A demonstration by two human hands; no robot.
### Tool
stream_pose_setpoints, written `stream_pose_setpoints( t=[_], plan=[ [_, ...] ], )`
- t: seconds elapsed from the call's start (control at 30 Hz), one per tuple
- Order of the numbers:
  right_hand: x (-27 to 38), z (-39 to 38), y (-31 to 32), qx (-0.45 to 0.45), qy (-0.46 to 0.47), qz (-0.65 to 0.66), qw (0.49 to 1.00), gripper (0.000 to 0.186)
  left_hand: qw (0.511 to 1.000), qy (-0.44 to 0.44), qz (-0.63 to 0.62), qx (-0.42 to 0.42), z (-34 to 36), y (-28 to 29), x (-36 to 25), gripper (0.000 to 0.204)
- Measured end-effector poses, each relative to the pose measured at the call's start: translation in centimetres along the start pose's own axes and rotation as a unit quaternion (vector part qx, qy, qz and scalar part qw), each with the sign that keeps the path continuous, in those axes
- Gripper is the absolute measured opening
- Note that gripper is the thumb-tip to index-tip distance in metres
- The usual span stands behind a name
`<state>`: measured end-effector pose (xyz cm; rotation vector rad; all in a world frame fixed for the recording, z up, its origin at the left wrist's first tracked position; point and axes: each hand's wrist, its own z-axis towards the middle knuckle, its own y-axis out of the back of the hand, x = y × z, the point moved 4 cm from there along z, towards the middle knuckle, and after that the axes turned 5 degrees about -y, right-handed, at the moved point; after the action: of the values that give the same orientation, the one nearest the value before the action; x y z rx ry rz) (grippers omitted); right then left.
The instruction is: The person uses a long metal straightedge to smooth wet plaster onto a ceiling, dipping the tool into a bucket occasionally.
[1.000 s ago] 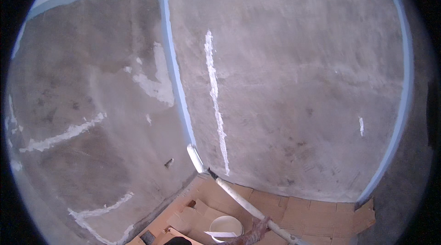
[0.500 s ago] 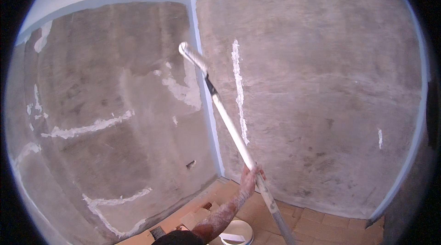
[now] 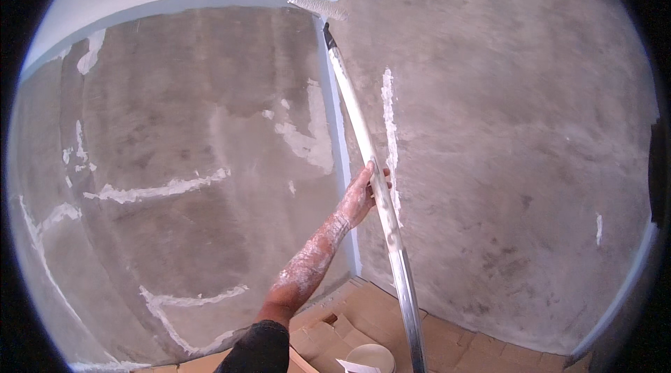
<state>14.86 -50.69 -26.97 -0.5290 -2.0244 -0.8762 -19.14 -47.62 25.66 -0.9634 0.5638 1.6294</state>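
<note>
No legible text, label, brand, number or sign on any surface shown

I see the pole looking glossy and metallic at its near end, the far roller fuzzy, the walls matt and patchily rough, the cardboard matt.
</note>
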Motion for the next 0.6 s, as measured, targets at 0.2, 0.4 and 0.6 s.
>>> stream_pose_setpoints(
  t=[0.2,0.4,0.6],
  plan=[
    [11.1,4.0,-1.1,-0.028,0.072,0.0,0.997,0.071,0.995,0.037,0.039,-0.085,-5.7,3.1,5.8,0.091],
    [22.4,7.4,-3.3,-0.08,0.092,-0.014,0.992,0.075,0.984,0.033,0.11,-0.139,-6.2,3.2,9.7,0.066],
    [33.2,10.9,-5.9,-0.12,0.249,0.044,0.96,0.078,0.947,-0.108,0.211,-0.215,2.3,8.5,3.8,0.049]
  ],
)
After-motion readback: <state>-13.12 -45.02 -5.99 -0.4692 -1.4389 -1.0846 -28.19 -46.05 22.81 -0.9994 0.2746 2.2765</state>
